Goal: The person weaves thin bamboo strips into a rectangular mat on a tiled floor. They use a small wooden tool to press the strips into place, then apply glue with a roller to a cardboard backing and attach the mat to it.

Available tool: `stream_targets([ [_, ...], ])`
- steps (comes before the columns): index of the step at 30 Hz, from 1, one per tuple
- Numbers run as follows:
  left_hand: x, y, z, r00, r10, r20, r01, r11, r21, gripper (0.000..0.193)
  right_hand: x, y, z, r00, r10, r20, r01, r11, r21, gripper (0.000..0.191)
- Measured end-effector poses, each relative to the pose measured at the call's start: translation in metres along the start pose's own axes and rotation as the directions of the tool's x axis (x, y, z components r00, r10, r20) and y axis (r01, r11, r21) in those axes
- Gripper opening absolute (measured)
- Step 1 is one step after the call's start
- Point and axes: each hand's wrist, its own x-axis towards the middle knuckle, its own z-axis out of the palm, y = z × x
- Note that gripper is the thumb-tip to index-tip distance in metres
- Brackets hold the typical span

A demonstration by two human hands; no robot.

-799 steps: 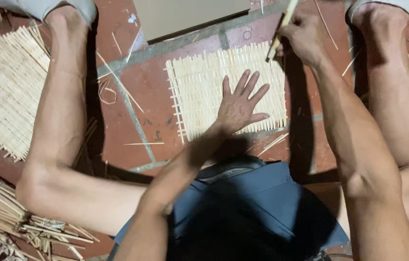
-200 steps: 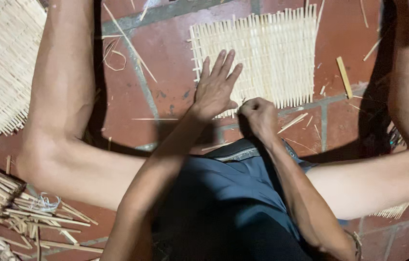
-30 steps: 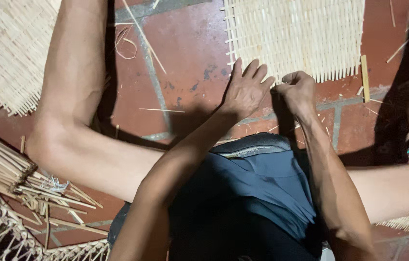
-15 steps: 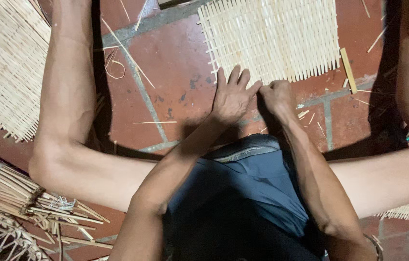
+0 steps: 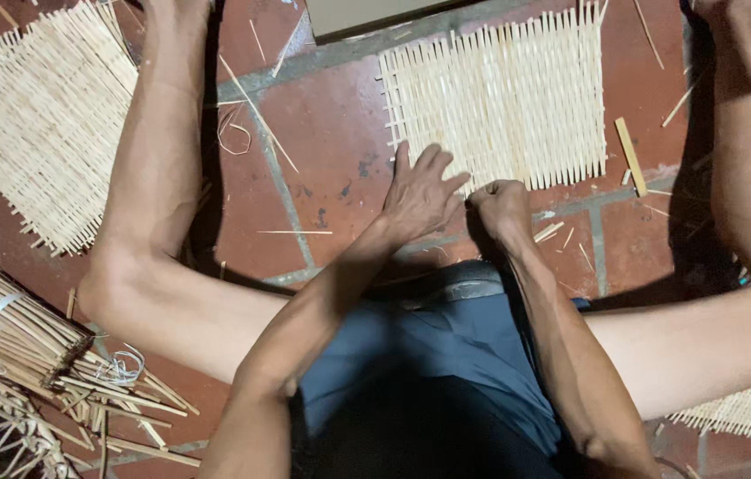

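a second woven mat [image 5: 43,124] is lying at far left while the left hand [image 5: 420,191] is pressing, fingers spread, on the near edge of the woven bamboo mat [image 5: 499,98] and the right hand [image 5: 501,206] is pinching a strip there, with a short bamboo stick [image 5: 631,156] just right.

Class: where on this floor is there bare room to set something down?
Free: red tiles between the left leg and the woven mat. Crowded: the mat's near edge, under both hands, and the bamboo strip bundle.
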Motion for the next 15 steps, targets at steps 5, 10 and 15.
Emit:
stream_targets([
  [5, 0.023, -0.012, 0.019, 0.97, -0.098, -0.222, 0.101, 0.995, 0.004, 0.085, -0.002, -0.004, 0.002, 1.0, -0.026, -0.019, 0.021, 0.979, -0.203, 0.021],
  [10, 0.023, -0.019, 0.036, 0.986, -0.092, -0.137, 0.102, 0.993, 0.065, 0.092, -0.002, -0.009, 0.019, 0.987, -0.083, -0.138, 0.056, 0.98, -0.193, 0.023],
  [15, 0.023, -0.02, 0.038, 0.984, -0.056, -0.172, 0.072, 0.994, 0.087, 0.078, 0.003, -0.013, 0.014, 0.981, -0.133, -0.141, 0.102, 0.973, -0.208, 0.022],
])
